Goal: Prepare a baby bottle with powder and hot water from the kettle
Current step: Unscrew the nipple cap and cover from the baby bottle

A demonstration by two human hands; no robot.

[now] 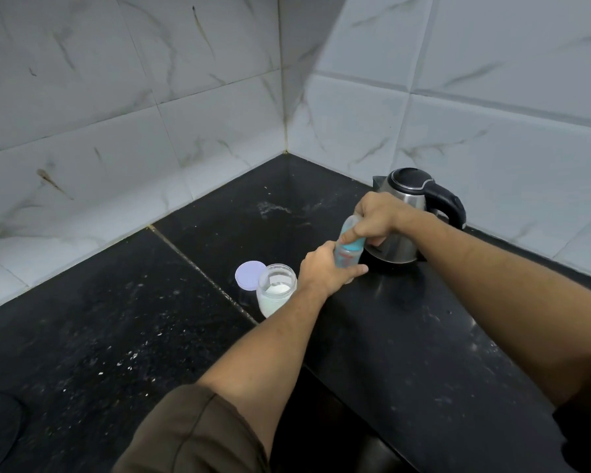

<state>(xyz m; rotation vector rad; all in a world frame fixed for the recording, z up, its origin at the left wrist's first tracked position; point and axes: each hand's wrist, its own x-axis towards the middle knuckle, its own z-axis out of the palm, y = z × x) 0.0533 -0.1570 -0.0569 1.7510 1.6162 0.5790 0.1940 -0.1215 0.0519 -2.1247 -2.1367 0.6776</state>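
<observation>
**Both hands on the baby bottle, next to the kettle**

Nearest, a brown sleeve (191,431) on the left arm, over the inner corner where the black counter (116,302) drops to a dark gap. Wide bare stone left of the pale seam (202,268), dotted with light crumbs. A dark round shape at the lower left edge, too cut off to tell. More bare stone on the right run, below the right forearm. Farther back, open counter as far as the corner of the white tiled wall (151,97), with a dull smear on it.

Just left of the left wrist, an open clear jar (276,291), upright, with white powder in the bottom. Flat lilac lid (248,274) lying just behind it.

Baby bottle (348,254): clear, with a teal collar, red print on the body and a pale top, leaning slightly left. Base hidden, so contact with the counter unclear. Close in front of the steel kettle (403,240), black lid down, handle towards the right wall.

Left hand (321,269) wrapped round the lower body of the bottle, fingers curled. Right hand (379,216) closed over the top from above, forefinger laid down across the collar.
</observation>
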